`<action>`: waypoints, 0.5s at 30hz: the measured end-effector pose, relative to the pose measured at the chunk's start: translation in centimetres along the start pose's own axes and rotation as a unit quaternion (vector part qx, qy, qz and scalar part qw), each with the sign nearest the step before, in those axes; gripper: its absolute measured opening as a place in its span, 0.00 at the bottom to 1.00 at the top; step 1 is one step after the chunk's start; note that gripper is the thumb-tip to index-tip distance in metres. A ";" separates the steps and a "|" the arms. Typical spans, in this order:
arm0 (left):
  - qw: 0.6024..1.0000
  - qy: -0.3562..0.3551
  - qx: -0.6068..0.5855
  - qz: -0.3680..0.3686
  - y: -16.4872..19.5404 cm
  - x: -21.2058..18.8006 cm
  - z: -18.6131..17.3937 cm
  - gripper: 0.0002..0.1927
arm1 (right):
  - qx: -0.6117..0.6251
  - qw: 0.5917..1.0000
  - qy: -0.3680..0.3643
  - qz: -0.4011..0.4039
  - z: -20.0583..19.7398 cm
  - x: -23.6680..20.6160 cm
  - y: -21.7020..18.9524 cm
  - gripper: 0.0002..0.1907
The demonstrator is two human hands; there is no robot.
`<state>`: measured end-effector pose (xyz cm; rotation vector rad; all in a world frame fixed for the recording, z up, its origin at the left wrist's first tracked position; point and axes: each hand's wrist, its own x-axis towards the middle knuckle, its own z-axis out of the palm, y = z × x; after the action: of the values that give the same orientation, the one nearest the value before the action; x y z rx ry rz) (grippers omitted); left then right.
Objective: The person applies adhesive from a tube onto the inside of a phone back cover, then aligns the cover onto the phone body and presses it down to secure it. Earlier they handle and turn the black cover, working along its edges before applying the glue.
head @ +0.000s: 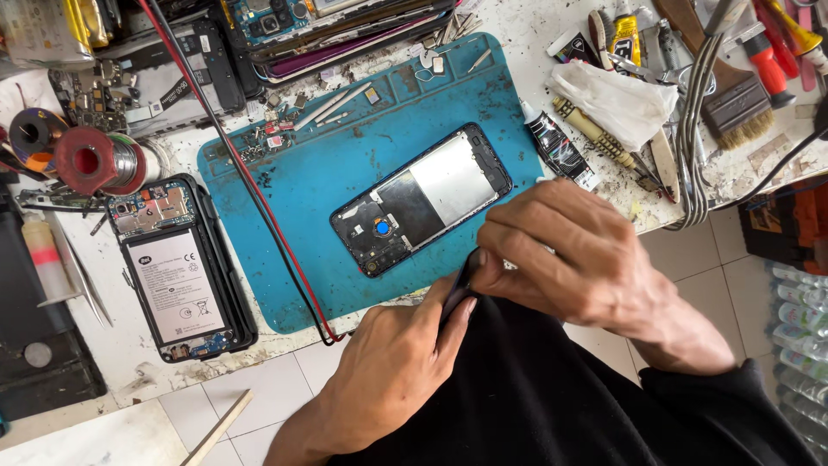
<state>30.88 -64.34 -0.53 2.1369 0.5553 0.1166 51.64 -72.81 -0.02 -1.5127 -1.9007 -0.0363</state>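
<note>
A pale tiled floor (259, 406) runs under the near edge of a stained white surface (129, 367) crowded with repair gear. Nearest the camera, over black cloth (535, 388) at the person's lap, the left hand (392, 362) and right hand (565, 255) meet at a thin dark part (460, 289). Each grip is closed on it, the left thumb pressing its lower end, the right fingers curled round its top; what the part is cannot be told. It sits at the surface's near edge, just below a blue mat (345, 164). On the mat lies an opened phone back (423, 198), tilted, with a blue ring. A red and black cable (250, 181) crosses the mat's left side. Left of it lies a second opened phone (181, 267), battery showing. Farther off stand a solder spool (90, 160), a glue tube (556, 147), a crumpled white tissue (617, 99) and a brush (733, 95).
</note>
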 end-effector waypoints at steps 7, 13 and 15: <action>0.996 0.035 -0.086 -0.012 -0.1 -0.6 -0.3 0.16 | 0.241 0.914 0.184 0.270 1.8 -5.2 2.5 0.10; 0.974 0.137 -0.172 -0.059 -0.8 -0.3 -0.7 0.12 | 0.200 0.886 0.249 0.338 0.3 -6.0 3.8 0.18; 0.970 0.170 -0.169 -0.043 -0.8 -0.1 -0.6 0.11 | 0.196 0.897 0.219 0.329 0.2 -5.4 2.5 0.13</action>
<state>30.34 -63.57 -0.79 1.7649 0.7672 0.5001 54.09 -76.51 -3.97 -1.6117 -0.9125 0.2743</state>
